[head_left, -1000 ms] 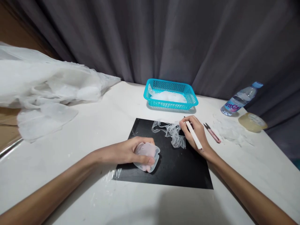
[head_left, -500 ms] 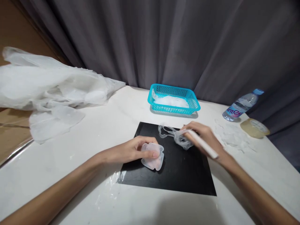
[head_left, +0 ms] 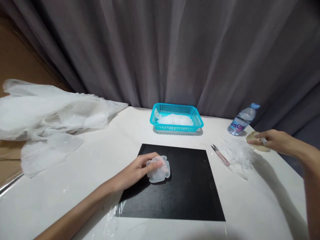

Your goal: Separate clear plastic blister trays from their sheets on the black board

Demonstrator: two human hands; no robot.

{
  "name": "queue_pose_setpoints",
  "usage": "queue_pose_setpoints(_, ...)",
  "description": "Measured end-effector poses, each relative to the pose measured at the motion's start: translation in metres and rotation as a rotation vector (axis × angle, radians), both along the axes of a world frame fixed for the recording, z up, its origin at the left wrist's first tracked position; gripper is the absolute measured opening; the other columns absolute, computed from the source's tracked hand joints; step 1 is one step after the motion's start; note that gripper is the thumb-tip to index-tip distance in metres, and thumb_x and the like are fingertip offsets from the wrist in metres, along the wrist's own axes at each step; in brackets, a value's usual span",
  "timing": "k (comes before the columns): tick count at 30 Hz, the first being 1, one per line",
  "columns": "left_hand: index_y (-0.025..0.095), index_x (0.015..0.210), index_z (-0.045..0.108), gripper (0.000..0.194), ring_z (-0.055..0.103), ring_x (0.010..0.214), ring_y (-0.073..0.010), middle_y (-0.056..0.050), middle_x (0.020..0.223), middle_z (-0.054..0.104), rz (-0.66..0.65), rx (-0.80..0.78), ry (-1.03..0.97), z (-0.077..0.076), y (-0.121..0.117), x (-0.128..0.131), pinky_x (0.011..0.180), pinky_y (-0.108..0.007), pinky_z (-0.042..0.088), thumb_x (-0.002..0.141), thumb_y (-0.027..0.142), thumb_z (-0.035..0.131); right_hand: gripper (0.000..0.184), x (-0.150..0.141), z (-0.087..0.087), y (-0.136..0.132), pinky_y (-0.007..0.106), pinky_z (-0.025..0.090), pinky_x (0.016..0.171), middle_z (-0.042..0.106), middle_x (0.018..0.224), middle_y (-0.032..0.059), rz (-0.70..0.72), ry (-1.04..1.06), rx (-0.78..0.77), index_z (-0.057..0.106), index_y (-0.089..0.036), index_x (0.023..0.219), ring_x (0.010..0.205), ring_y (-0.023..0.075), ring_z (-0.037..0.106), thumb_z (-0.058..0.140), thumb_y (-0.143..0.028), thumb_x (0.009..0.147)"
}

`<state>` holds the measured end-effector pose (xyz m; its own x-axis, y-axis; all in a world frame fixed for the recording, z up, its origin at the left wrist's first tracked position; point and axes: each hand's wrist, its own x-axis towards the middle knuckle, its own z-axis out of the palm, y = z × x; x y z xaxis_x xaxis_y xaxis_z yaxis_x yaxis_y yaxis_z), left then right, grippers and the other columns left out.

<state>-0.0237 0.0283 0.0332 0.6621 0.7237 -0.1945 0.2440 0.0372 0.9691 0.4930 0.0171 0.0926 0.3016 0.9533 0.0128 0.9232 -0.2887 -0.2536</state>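
Observation:
My left hand (head_left: 150, 166) grips a translucent, notched plastic piece (head_left: 159, 171) between thumb and fingers, over the black mat (head_left: 185, 193). The thumb lies across the front of the piece. Far to the right, my right hand (head_left: 277, 141) is closed over the roll of tape (head_left: 258, 145), hiding part of it. A short end of a white stick (head_left: 264, 141) pokes out beneath its fingers. Whether that hand touches the tape I cannot tell. Pink-handled thread snips (head_left: 221, 156) lie beside a heap of clear plastic scraps (head_left: 237, 153).
A turquoise basket (head_left: 176, 128) with white pieces inside stands at the back. A water bottle (head_left: 242, 120) is upright near the tape. Crumpled translucent bags (head_left: 55, 110) fill the left side, by a cardboard box (head_left: 27, 63). A grey curtain (head_left: 150, 50) hangs behind.
My right hand has moved right, away from the mat to above the tape. The tangled plastic strands have left it, and the scrap heap looks bigger. The snips now show.

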Motion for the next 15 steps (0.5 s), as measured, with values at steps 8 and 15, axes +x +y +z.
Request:
queue_pose_setpoints(8, 0.017, 0.111, 0.07, 0.043, 0.066, 0.106, -0.0242, -0.008, 0.111, 0.073, 0.258, 0.747, 0.236, 0.053, 0.08, 0.039, 0.097, -0.035, 0.049, 0.104, 0.052, 0.046, 0.035, -0.048, 0.013, 0.0, 0.044, 0.053, 0.078, 0.079, 0.111, 0.0122, 0.188, -0.04, 0.077, 0.081, -0.028, 0.107, 0.096, 0.0354, 0.074, 0.064, -0.057, 0.094)
queue_pose_setpoints(15, 0.012, 0.144, 0.052, 0.057, 0.04, 0.149, -0.0348, -0.02, 0.161, 0.044, 0.244, 0.938, 0.352, 0.043, 0.129, 0.068, 0.124, -0.05, 0.029, 0.099, 0.048, 0.052, 0.027, -0.11, -0.02, 0.015, 0.038, 0.049, 0.089, 0.076, 0.118, 0.012, 0.367, -0.024, 0.105, 0.075, -0.021, 0.11, 0.109, 0.0296, 0.07, 0.06, -0.043, 0.101)
